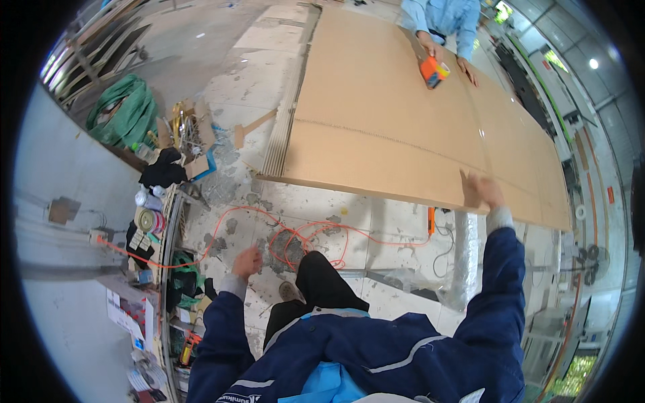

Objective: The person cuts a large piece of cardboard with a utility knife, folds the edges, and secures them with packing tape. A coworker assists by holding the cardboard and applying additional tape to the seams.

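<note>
Currently, in the head view, a stack of brown corrugated cardboard sheets (390,148) is lying flat, its layered edges showing along the left side. What is bearing it underneath cannot be made out. The person's right hand (487,190) is reaching to the near edge of the stack, toward the near right corner. Its fingers are extending leftward over the cardboard, loosely apart and somewhat blurred; whether they are touching the surface cannot be told. The left hand (248,260) is hanging in the air beyond the near left corner, well apart from the stack, above the floor (349,208). Its fingers are bending, but how far they are closing cannot be told.

At the far edge, a co-worker in a light blue shirt is leaning in. One co-worker's hand (430,46) is gripping an orange tape dispenser (433,70) over the cardboard near that edge, while the co-worker's other hand (467,71) is resting on the sheet to the right of it.

Below the near edge, an orange hose (235,209) is looping across the floor, and a roll of clear plastic film (465,255) is lying below the right part of that edge. Beyond the left edge, a green sack (124,111) is slumping beside scraps.
</note>
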`<state>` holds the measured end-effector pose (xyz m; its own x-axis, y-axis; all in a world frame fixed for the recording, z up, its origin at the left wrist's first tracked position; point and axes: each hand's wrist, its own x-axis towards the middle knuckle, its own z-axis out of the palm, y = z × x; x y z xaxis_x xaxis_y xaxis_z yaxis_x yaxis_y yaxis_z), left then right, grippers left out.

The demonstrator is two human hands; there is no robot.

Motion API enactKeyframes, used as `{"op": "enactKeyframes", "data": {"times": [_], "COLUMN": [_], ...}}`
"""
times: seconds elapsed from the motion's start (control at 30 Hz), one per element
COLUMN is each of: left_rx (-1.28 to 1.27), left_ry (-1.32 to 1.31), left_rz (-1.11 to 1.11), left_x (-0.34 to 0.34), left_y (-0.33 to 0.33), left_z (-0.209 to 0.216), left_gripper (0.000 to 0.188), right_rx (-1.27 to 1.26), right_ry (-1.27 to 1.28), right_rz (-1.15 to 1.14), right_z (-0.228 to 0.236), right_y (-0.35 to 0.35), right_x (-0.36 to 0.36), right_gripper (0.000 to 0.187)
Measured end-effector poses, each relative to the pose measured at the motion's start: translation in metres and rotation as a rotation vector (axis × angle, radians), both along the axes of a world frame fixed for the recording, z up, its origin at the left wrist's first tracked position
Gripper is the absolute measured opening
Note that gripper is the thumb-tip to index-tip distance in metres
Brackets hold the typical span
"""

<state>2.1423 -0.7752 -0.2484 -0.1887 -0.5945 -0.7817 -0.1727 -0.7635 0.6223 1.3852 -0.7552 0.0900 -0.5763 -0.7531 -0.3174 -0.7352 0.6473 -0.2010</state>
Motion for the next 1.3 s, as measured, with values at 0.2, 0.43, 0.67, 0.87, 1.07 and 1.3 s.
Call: {"op": "enactKeyframes", "data": {"times": [0.2,0.43,0.67,0.87,1.07,1.3], "left_rx": [0.150,0.258,0.125,0.226,-0.753,-1.827], "left_ry": [0.375,0.835,0.981,0.932,0.192,0.638], "left_rz": [0.220,0.143,-0.154,-0.275,-0.321,-1.498], "left_x": [-0.026,-0.047,-0.118,-0.138,-0.146,-0.218], "left_y": [-0.103,-0.231,-0.325,-0.374,-0.468,-0.454], "left_z": [0.078,0.124,0.150,0.153,0.199,0.292], "left_gripper": [0.089,0.097,0.095,0.090,0.069,0.086], "right_rx": [-0.859,-0.823,-0.417,-0.329,-0.269,-0.458], "right_ry": [-0.169,0.085,0.287,0.343,0.323,0.196], "right_rz": [-0.304,0.091,0.426,0.321,0.078,-0.323], "right_z": [0.037,0.012,-0.053,-0.046,-0.041,-0.049], "right_y": [-0.154,-0.297,-0.318,-0.291,-0.177,-0.083], "right_x": [0.045,0.144,0.275,0.330,0.449,0.537], "right_gripper": [0.083,0.087,0.095,0.104,0.115,0.092]}}
